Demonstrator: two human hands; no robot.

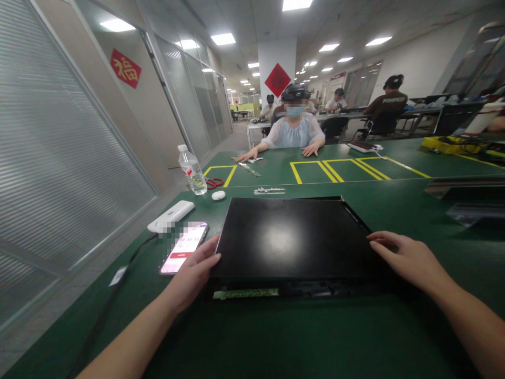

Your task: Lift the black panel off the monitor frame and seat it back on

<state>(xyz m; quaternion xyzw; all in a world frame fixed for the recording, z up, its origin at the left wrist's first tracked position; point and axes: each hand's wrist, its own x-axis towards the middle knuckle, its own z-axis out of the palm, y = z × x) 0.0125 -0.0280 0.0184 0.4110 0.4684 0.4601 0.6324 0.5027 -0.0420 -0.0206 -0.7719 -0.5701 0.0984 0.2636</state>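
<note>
A flat black display panel point(284, 237) lies before me, its glossy face reflecting a ceiling light. My left hand point(195, 271) grips its left edge, thumb near the top face and the other fingers partly hidden at the side. On the right edge, my right hand point(404, 258) holds the panel between thumb and fingers. Beneath the panel is a black frame point(357, 217), whose far right corner sticks out past it. A narrow green circuit board point(245, 293) shows along the near side, below the panel's front edge.
Left of the panel are a lit phone point(185, 250), a white power bank point(171, 216) with a cable, an earbud case point(218, 195), red-handled scissors point(215, 183) and a water bottle point(192, 171). White strips point(269, 190) lie beyond it. A person point(294, 126) sits opposite, both hands on the table.
</note>
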